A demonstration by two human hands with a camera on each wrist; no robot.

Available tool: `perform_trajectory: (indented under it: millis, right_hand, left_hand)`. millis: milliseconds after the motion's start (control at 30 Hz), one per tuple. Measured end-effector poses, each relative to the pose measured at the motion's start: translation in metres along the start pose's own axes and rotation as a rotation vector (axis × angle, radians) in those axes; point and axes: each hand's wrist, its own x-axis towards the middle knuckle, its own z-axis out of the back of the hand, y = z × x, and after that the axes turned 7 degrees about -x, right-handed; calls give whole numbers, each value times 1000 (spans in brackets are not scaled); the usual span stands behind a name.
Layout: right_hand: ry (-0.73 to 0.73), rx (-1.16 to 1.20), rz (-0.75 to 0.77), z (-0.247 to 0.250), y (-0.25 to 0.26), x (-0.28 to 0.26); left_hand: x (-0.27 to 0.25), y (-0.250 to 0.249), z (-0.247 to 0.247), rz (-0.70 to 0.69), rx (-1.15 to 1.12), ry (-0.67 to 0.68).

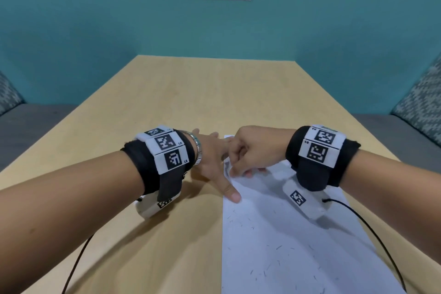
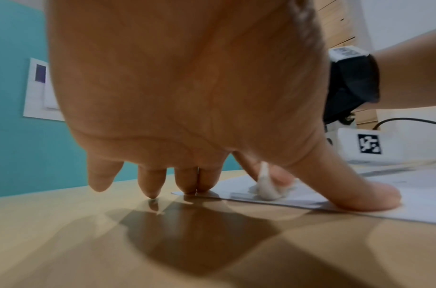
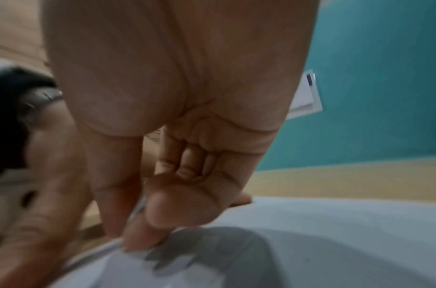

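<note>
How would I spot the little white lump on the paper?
Find the wooden table, then the white paper sheet lying on it. Near the sheet's far left corner, the right hand pinches a small white lump against it, lumpy where the sheet is flat.

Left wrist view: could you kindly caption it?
Left hand pins the paper on the table; right fingers press a white lump.

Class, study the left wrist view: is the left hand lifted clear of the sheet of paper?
No, the thumb of the left hand presses flat on the sheet of paper near its edge.
</note>
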Motion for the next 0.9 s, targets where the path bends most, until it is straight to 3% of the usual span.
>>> perform_trajectory:
  millis: [67, 167, 300, 467, 600, 767, 900]
  right_hand:
    - [0, -28, -23, 4, -4, 4]
    - [-112, -71, -89, 11, -9, 15]
    - [81, -26, 17, 1, 6, 6]
    - [-42, -94, -94, 15, -5, 11]
    - [122, 41, 35, 0, 11, 0]
    - [-76, -70, -91, 17, -8, 12]
    - [149, 34, 30, 2, 5, 0]
  left_hand:
    - [1, 1, 0, 13, 7, 4]
    - [2, 0, -1, 50, 38, -14]
    - [-2, -2, 0, -9, 4, 18]
    - [0, -2, 1, 44, 49, -10]
    - [-8, -4, 1, -17, -29, -3]
    - [-2, -3, 1, 57, 50, -31]
    - [-9, -5, 2, -1, -7, -25]
